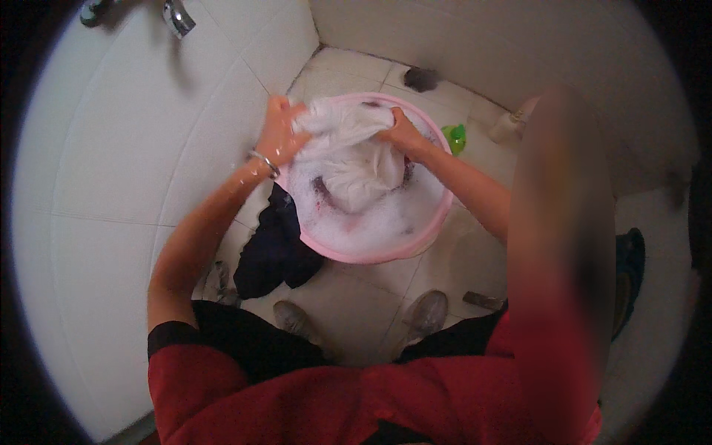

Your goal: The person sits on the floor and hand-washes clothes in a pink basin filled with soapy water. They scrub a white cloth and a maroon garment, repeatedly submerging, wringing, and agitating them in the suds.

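Note:
A pink plastic basin (356, 257) stands on the tiled floor before me, full of white suds with darker items partly showing through the foam. Over it a wet white cloth (361, 169) is stretched between my hands, its lower part hanging into the suds. My left hand (282, 130), wet and wearing a metal bangle (266, 162), holds the cloth's left end at the basin's upper left rim. At the right, my right hand (405, 134) pinches the other end between thumb and fingers. What the submerged items are cannot be made out.
Dark cloth (278, 245) lies by the basin's lower left side. A green object (455, 139) and a pale bottle (506, 127) stand right of it; a dark item (421, 79) lies near the back wall. A chrome tap (179, 19) juts from the left wall. A blurred patch covers the right.

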